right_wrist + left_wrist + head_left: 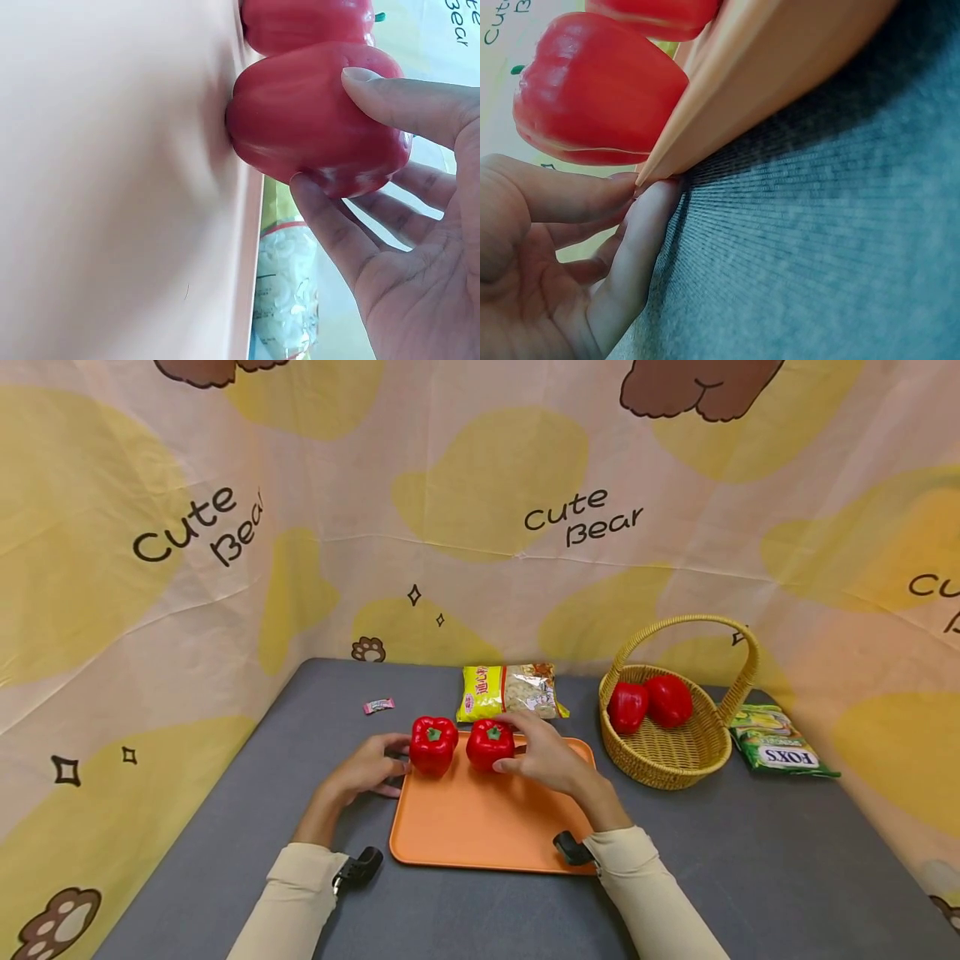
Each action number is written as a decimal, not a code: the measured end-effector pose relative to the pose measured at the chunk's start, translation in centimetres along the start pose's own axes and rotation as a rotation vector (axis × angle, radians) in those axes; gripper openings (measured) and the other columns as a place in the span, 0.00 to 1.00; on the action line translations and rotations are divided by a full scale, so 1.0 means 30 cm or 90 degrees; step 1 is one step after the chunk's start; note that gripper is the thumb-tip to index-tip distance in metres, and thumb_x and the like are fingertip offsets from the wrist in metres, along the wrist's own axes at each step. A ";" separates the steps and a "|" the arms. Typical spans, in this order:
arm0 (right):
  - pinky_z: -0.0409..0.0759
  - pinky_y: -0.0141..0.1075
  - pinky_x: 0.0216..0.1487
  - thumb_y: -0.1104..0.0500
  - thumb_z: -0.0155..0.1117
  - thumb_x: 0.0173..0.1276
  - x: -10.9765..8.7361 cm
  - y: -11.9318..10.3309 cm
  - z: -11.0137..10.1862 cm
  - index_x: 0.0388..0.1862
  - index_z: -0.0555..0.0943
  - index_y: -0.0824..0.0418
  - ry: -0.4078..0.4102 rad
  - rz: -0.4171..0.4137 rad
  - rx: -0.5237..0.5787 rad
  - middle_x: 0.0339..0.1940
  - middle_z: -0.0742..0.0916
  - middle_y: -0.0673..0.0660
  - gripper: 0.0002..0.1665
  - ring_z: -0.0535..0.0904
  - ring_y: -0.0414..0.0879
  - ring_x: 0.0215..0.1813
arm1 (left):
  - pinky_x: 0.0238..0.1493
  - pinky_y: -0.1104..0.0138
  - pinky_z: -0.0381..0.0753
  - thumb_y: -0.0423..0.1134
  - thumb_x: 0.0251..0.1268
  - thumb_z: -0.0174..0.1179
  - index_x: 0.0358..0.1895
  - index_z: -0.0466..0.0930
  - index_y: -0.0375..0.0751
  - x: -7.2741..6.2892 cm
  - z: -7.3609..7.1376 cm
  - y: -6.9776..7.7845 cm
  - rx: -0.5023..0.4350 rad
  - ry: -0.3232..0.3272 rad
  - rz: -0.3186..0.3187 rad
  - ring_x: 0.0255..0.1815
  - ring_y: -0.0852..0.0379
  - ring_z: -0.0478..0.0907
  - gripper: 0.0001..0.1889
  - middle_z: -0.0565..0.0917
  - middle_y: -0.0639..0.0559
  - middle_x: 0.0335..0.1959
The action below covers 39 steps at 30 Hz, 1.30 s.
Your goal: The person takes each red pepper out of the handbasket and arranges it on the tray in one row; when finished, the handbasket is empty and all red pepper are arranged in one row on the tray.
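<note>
Two red bell peppers stand upright, stems up, at the far side of an orange tray (pixel 487 827). My right hand (pixel 543 752) grips the right-hand bell pepper (pixel 315 120), thumb on one side and fingers on the other; its base is at the tray surface. The left-hand bell pepper (pixel 432 747) stands close beside it, near the tray's left edge. There my left hand (pixel 367 767) pinches the tray rim (pixel 667 154) between thumb and a finger, just below that pepper in the left wrist view.
A wicker basket (pixel 671 772) with two more red bell peppers (pixel 669 700) stands right of the tray. Behind the tray lies a yellow-and-clear food packet (pixel 513 691). A small pink wrapped candy (pixel 378 705) lies at back left, and a green FOX'S bag (pixel 780 743) at right.
</note>
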State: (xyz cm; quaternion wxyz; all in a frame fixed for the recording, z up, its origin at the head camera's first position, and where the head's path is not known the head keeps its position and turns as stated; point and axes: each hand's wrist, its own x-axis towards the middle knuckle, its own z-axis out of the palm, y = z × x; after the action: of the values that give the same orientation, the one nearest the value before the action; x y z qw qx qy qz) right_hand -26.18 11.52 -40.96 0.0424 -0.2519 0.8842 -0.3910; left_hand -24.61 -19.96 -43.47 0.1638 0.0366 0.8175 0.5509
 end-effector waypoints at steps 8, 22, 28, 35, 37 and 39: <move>0.75 0.59 0.74 0.56 0.79 0.63 0.012 -0.012 0.010 0.76 0.75 0.57 -0.009 0.008 -0.011 0.72 0.78 0.58 0.42 0.72 0.57 0.74 | 0.39 0.54 0.93 0.29 0.73 0.56 0.77 0.66 0.27 0.002 -0.003 -0.001 -0.001 -0.001 0.001 0.54 0.43 0.84 0.30 0.75 0.29 0.70; 0.80 0.54 0.69 0.57 0.77 0.64 0.010 -0.020 0.012 0.75 0.76 0.57 -0.009 -0.010 -0.013 0.65 0.82 0.55 0.40 0.80 0.54 0.68 | 0.39 0.54 0.93 0.29 0.73 0.56 0.76 0.66 0.27 0.004 -0.001 -0.006 -0.007 0.000 0.001 0.55 0.44 0.83 0.30 0.74 0.30 0.69; 0.79 0.55 0.71 0.57 0.76 0.64 0.009 -0.019 0.014 0.76 0.75 0.57 -0.010 -0.007 -0.014 0.67 0.82 0.56 0.40 0.79 0.55 0.69 | 0.39 0.54 0.93 0.29 0.73 0.56 0.76 0.66 0.27 0.003 0.000 -0.005 -0.009 0.000 -0.001 0.55 0.44 0.83 0.30 0.74 0.30 0.69; 0.77 0.56 0.73 0.56 0.76 0.65 0.008 -0.016 0.016 0.77 0.74 0.56 -0.012 -0.001 -0.015 0.69 0.81 0.56 0.41 0.78 0.56 0.70 | 0.39 0.54 0.93 0.29 0.74 0.56 0.77 0.66 0.27 -0.001 -0.001 -0.002 -0.008 -0.003 0.001 0.55 0.44 0.83 0.30 0.74 0.30 0.69; 0.77 0.56 0.72 0.56 0.76 0.65 0.008 -0.016 0.016 0.76 0.74 0.56 -0.011 -0.002 -0.015 0.68 0.82 0.56 0.41 0.78 0.56 0.70 | 0.40 0.54 0.93 0.29 0.74 0.56 0.77 0.66 0.27 -0.001 -0.001 0.000 -0.007 -0.004 0.000 0.55 0.44 0.83 0.30 0.74 0.30 0.69; 0.78 0.55 0.72 0.56 0.76 0.65 0.009 -0.016 0.016 0.76 0.75 0.57 -0.011 -0.004 -0.012 0.68 0.82 0.56 0.40 0.79 0.55 0.69 | 0.40 0.54 0.93 0.30 0.73 0.56 0.77 0.66 0.27 -0.002 -0.001 0.001 -0.005 -0.003 -0.001 0.55 0.44 0.83 0.30 0.74 0.30 0.69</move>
State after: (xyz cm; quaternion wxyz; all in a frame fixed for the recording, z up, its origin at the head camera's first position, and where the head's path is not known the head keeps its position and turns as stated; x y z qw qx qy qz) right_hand -26.09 10.79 -40.91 0.0461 -0.2583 0.8868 -0.3804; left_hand -24.55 -19.98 -43.41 0.1669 0.0365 0.8150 0.5538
